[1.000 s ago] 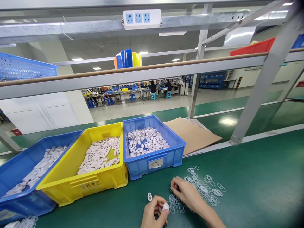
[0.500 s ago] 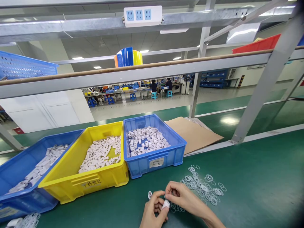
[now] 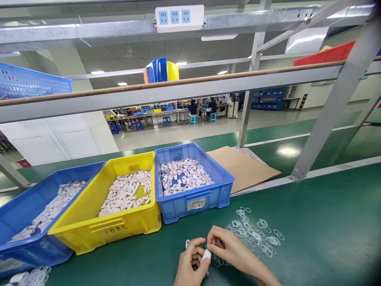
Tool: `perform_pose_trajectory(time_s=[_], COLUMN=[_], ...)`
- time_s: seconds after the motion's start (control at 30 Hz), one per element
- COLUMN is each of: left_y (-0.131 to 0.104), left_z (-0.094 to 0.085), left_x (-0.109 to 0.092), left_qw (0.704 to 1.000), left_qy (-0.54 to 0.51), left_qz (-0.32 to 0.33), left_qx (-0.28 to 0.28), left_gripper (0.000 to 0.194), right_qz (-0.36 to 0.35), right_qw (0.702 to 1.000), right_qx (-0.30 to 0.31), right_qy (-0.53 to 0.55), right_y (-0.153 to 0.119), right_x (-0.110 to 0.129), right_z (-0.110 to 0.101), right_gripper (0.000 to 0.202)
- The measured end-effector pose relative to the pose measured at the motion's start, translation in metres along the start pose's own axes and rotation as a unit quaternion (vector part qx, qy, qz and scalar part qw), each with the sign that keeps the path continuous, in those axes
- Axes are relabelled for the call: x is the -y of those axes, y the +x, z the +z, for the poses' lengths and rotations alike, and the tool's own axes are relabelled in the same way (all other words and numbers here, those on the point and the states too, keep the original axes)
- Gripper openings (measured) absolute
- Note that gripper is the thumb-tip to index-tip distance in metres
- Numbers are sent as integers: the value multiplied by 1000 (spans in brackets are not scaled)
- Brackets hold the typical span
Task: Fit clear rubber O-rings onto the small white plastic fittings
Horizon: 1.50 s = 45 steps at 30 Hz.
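My left hand (image 3: 192, 264) is closed round a white plastic fitting (image 3: 206, 255), gripped between thumb and fingers. Just right of it, my right hand (image 3: 228, 246) is pinched, thumb against forefinger, at the fitting's upper end; a sliver of a clear ring (image 3: 206, 247) shows at its fingertips. Another small white fitting (image 3: 187, 243) is partly visible behind the left forefinger. Thin translucent rings (image 3: 256, 236) lie scattered on the green table (image 3: 312, 214) behind and beside my right hand, some partly hidden by it.
A blue bin (image 3: 195, 202), a yellow bin (image 3: 110, 234) and another blue bin (image 3: 56, 254) hold white parts. Brown cardboard (image 3: 244, 169) lies behind. More rings (image 3: 37, 276) are at the lower left. A metal frame post (image 3: 327, 107) rises at right. Two people sit far off.
The fitting in my left hand has tilted and shifted slightly left, away from my right fingertips. My right hand is nearly unmoved.
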<state>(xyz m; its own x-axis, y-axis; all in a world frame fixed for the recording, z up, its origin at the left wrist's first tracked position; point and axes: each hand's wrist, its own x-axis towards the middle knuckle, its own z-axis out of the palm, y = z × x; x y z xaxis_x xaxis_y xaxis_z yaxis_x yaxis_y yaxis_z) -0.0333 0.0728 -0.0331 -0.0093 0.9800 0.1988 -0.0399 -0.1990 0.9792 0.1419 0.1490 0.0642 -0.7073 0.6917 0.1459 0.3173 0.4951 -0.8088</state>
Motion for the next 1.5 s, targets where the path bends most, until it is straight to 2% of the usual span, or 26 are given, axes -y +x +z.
perform_pose_trajectory(time_s=[0.2, 0.37, 0.63, 0.77, 0.93, 1.0, 1.07, 1.13, 1.2, 1.27, 1.33, 1.5], left_y=[1, 2, 3, 5, 4, 3, 3, 4, 6, 9, 11, 11], left_z=[2, 3, 0, 0, 2, -2, -11, -24, -37, -46, -52, -55], left_x=[-6, -10, -10, -5, -4, -16, -36, -58, -75, -85, -88, -86], left_qw=[1000, 999, 993, 988, 988, 994, 998, 988, 970, 957, 941, 886], left_qy=[11, -25, -113, -150, -153, -104, -4, 110, 194, 249, 307, 441], left_qz=[8, -22, -24, -22, -29, -29, -3, 41, 86, 112, 129, 140], left_qx=[-10, -19, -17, -11, -1, -16, -57, -102, -121, -101, -57, 41], left_gripper=[46, 45, 43, 42, 45, 42, 34, 25, 19, 17, 16, 18], right_qz=[2, -5, 1, 7, 18, 22, 20, 16, 15, 15, 14, 13], right_qw=[999, 998, 999, 1000, 999, 999, 999, 1000, 1000, 1000, 1000, 1000], right_qx=[29, 53, 43, 25, 39, 40, 30, 13, 1, -6, -9, -12], right_qy=[37, 30, -6, 12, 26, 21, 12, 0, -5, -1, 7, 20], right_y=[-2, -4, -3, -2, -1, 0, 0, 1, 2, 3, 3, 3], right_x=[11, 14, 2, 2, -1, -4, -7, -10, -11, -12, -12, -15], right_z=[1, -1, -7, -3, 3, 3, 3, 1, -1, -2, -3, -3], right_gripper=[11, 10, 15, 19, 18, 19, 22, 27, 31, 33, 35, 36])
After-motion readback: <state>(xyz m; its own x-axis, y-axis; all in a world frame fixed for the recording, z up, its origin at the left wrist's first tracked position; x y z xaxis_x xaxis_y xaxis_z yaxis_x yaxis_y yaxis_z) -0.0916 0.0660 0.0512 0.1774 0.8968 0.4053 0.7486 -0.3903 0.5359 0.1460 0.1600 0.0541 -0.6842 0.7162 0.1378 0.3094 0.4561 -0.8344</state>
